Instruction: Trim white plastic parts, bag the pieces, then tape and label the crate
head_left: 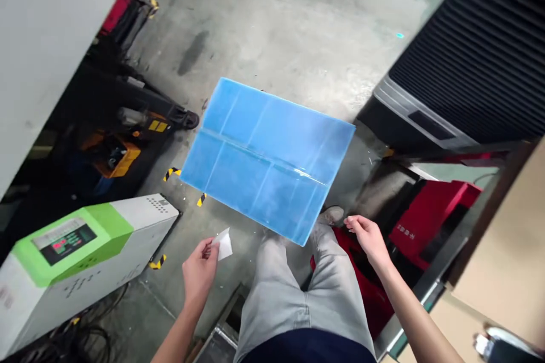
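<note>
Your left hand (200, 272) pinches a white paper scrap (224, 244) between thumb and fingers, so those fingers are closed on it; a light, steady pinch near its edge keeps so thin a piece from folding. Your right hand (369, 240) hangs open, fingers relaxed and gripping nothing, just beside the lower corner of a creased, translucent blue plastic sheet (268, 159). That sheet sits tilted out in front of you, just past your knees (327, 255) and above the concrete floor (276, 28) (what bears it, I cannot tell). Mind that open hand near its edge. Off to your left stands a green-and-white machine cabinet (72, 255); to your right, a red crate (434, 198).
</note>
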The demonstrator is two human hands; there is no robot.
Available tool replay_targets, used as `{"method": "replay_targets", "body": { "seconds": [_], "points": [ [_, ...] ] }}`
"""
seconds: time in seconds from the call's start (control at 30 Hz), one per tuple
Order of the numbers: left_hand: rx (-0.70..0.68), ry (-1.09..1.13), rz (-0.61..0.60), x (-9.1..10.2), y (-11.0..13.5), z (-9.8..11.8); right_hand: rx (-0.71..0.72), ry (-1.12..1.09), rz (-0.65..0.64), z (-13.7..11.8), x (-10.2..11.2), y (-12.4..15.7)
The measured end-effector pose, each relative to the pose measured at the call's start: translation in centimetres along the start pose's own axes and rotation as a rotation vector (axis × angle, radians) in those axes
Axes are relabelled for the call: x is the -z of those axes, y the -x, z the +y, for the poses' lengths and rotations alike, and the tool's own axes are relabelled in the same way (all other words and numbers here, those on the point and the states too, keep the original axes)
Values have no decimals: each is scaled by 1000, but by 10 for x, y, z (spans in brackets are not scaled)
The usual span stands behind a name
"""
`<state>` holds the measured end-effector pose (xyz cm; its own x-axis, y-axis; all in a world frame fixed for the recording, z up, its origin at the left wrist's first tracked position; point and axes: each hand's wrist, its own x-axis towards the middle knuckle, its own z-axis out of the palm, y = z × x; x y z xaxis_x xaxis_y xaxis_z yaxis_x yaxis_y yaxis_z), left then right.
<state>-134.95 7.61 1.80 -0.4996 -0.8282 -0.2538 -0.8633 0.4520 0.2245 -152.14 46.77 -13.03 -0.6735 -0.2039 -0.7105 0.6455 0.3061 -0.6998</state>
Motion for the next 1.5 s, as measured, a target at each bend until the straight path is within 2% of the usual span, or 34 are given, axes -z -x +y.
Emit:
{"method": "replay_targets", "body": {
  "seconds": [0.1,0.17,0.23,0.33,0.4,0.5,0.57,0.63,0.7,0.8,0.97,1.17,1.5],
  "points": [
    [86,-8,41,20,-14,-42,68,78,68,-32,-25,-13],
    [151,-8,88,33,-34,-70,124,176,169,-55,-49,-17],
    [202,3,143,43,-65,-96,181,316,287,-76,-78,-17],
    [222,40,206,51,-134,-125,261,517,377,-99,-129,-15],
    [198,77,219,50,-188,-133,317,636,381,-107,-166,-15],
    [118,145,185,38,-262,-129,323,792,344,-112,-222,-17],
    [41,197,124,29,-298,-119,264,882,325,-112,-251,-20],
    [-49,259,47,22,-319,-105,201,971,332,-110,-269,-22],
    [-143,322,-19,17,-328,-89,151,1041,343,-109,-278,-23],
    [-254,386,-99,15,-327,-66,119,1109,332,-111,-282,-24],
    [-291,397,-231,12,-325,-44,99,1181,307,-115,-289,-25],
    [-232,389,-419,3,-345,-45,50,1204,286,-119,-294,-28],
    [-94,454,-769,-29,-387,-41,46,1216,304,-139,-317,-28]
  ]
}}
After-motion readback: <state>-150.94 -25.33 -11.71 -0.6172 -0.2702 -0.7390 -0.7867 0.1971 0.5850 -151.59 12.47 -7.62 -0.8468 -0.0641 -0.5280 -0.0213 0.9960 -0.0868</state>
